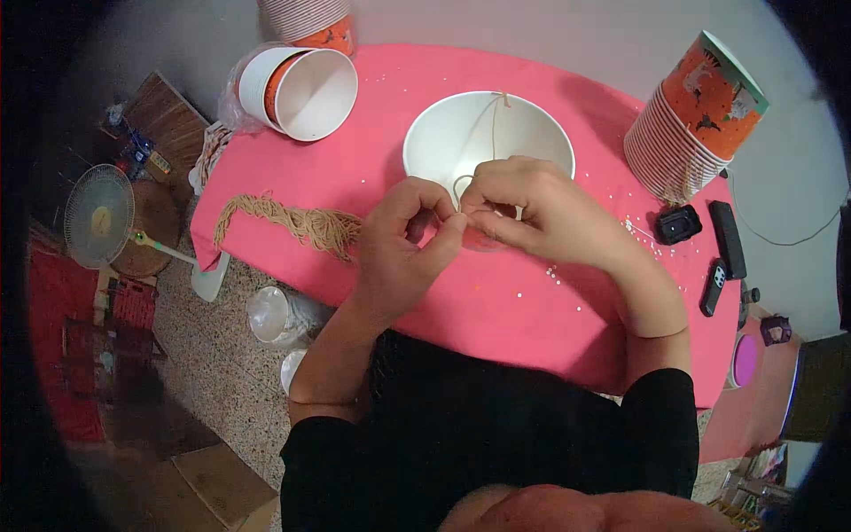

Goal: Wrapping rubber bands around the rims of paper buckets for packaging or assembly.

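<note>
A white paper bucket (425, 137) lies on the pink-covered table in front of me, its wide mouth toward me. A thin beige cord (494, 133) is fastened at its far rim and runs down across the inside to my hands. My left hand (403, 244) pinches the cord between thumb and fingertips. My right hand (550, 208) is closed on it too, fingertips close to the left ones, with a small loop standing up between them. My hands cover the bucket's near rim. Left of my left hand lies a bundle of beige cords (310, 226).
Nested buckets (257, 84) lie at the far left, and an orange-patterned stack (683, 124) is at the right. Beside it are a small black tray (678, 225), a black bar (727, 239) and a remote control (713, 287). White bits dot the tablecloth (443, 306). A fan (99, 215) stands left.
</note>
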Motion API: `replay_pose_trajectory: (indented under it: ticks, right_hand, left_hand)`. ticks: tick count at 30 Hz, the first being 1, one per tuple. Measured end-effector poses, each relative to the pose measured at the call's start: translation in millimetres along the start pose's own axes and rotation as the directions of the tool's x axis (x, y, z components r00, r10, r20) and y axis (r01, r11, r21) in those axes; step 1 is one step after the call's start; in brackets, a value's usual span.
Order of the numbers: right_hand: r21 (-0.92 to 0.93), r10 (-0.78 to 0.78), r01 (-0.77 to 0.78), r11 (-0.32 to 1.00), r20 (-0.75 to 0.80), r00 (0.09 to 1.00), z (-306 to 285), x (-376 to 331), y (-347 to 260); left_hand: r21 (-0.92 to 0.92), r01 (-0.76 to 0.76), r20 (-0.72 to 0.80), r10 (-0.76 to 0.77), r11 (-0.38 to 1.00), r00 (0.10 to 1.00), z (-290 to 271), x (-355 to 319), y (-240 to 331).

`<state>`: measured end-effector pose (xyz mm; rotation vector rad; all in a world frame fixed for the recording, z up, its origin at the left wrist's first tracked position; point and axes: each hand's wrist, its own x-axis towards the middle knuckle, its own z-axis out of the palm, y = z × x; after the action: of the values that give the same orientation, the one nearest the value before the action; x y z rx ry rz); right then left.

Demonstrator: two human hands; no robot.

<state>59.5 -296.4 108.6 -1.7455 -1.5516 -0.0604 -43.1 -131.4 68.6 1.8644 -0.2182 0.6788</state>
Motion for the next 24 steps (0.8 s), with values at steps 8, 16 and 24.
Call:
replay_pose_trajectory:
  ticks: [8, 16, 24]
  right_hand:
    - [0.025, 0.033, -0.033, 0.999, -0.001, 0.999, -3.6, 0.3, 0.7]
    - [0.05, 0.022, -0.022, 0.998, 0.008, 1.0, -4.3, -0.1, 0.6]
    - [0.289, 0.037, -0.034, 0.957, -0.005, 0.999, -4.1, -1.3, 3.0]
  left_hand:
    - [0.025, 0.003, -0.03, -0.002, 1.0, 1.0, -0.5, -3.1, 3.7]
    - [-0.098, 0.141, -0.044, -0.146, 0.985, 0.988, 1.5, -6.1, 0.5]
    - [-0.134, 0.117, -0.074, -0.128, 0.984, 0.989, 6.9, -8.4, 2.5]
